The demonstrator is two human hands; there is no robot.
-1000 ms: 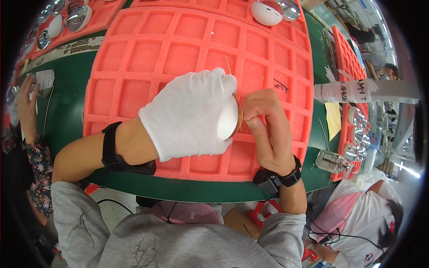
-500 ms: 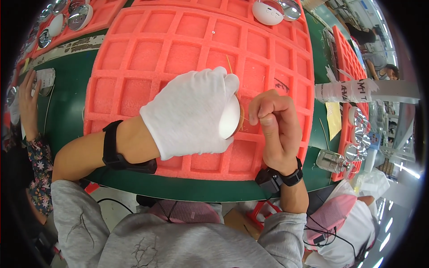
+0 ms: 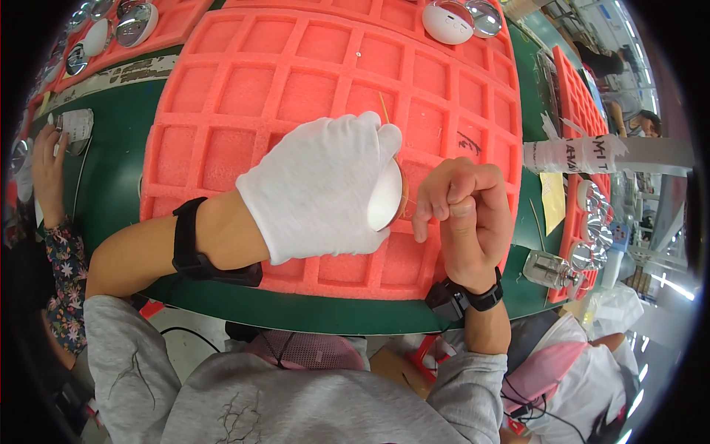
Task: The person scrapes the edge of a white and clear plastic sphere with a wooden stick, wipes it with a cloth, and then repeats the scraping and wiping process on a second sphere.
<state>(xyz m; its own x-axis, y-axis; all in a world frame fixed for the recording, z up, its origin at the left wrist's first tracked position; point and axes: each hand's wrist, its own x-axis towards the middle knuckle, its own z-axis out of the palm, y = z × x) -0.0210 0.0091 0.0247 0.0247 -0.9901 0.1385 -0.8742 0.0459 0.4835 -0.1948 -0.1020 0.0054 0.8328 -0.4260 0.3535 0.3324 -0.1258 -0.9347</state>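
Two hands are held over a pink foam tray (image 3: 305,95) with square compartments, laid on a green surface (image 3: 118,159). A white domed piece (image 3: 385,198) is clamped by the gloved left hand (image 3: 322,189), at its right edge. Just right of it, the bare right hand (image 3: 466,214) is held with thumb and forefinger pressed together; whether anything thin is pinched cannot be told. Right of that hand, a yellow paper (image 3: 552,200) and a clear bottle (image 3: 546,268) are seen. Well left of the gloved hand, the surface is touched by a co-worker's hand (image 3: 49,177).
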